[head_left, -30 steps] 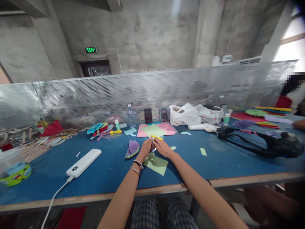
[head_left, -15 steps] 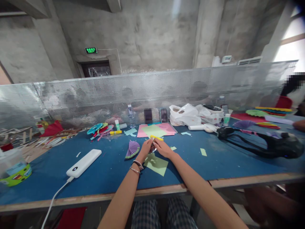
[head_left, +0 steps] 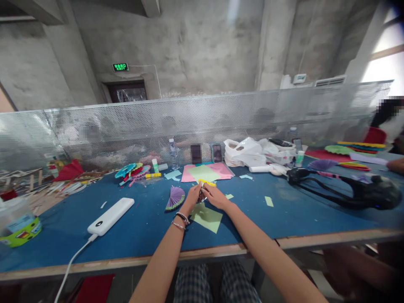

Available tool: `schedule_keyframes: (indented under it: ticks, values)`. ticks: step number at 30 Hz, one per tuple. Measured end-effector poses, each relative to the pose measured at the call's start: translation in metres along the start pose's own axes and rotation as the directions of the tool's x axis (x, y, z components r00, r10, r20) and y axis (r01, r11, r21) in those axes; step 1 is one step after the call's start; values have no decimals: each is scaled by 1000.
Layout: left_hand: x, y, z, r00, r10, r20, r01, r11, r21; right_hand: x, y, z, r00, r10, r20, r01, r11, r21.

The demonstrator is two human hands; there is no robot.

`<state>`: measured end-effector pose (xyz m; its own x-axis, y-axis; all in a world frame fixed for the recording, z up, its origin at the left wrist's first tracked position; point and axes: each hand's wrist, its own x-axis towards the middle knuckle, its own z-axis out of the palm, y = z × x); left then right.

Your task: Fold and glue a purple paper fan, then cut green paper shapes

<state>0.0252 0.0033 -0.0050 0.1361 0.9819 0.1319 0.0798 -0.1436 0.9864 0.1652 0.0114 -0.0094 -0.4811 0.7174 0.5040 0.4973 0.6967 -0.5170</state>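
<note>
My left hand (head_left: pixel 193 196) and my right hand (head_left: pixel 215 196) meet over the middle of the table, fingers closed together around something small that they mostly hide. A whitish bit of it shows between them. Just beyond the fingertips lies a yellow stick (head_left: pixel 208 183), perhaps a glue stick. Below my hands rests a light green paper sheet (head_left: pixel 208 218). To the left of my left hand sits a purple pleated paper fan (head_left: pixel 174 198) with a green and dark edge. Behind my hands, pink paper (head_left: pixel 224 171) lies under another green sheet (head_left: pixel 203 172).
A white power bank (head_left: pixel 112 215) with a cable lies left. White plastic bags (head_left: pixel 246 152) stand back right, near a black strapped device (head_left: pixel 356 189). A bottle (head_left: pixel 172 153) and two phones stand along the mesh partition (head_left: pixel 132 122). Paper scraps (head_left: pixel 269 201) are scattered about.
The fingers of both hands have shifted slightly around the small thing between them. Everything else on the table stays where it was.
</note>
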Motion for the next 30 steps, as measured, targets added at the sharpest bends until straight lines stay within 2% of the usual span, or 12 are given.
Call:
schedule_keyframes:
  ticks: [18, 23, 30]
  values:
    - [-2, 1, 0, 1000, -24, 16, 23, 1000, 13, 1, -6, -1, 1000, 25, -11, -24, 998, 62]
    - [0, 3, 0, 999, -44, 10, 43, 999, 23, 3, -4, 1, 991, 81, -108, -76, 996, 52]
    - [-4, 7, 2, 998, -48, 45, 47, 998, 37, 4, 3, -1, 943, 193, -273, -190, 981, 38]
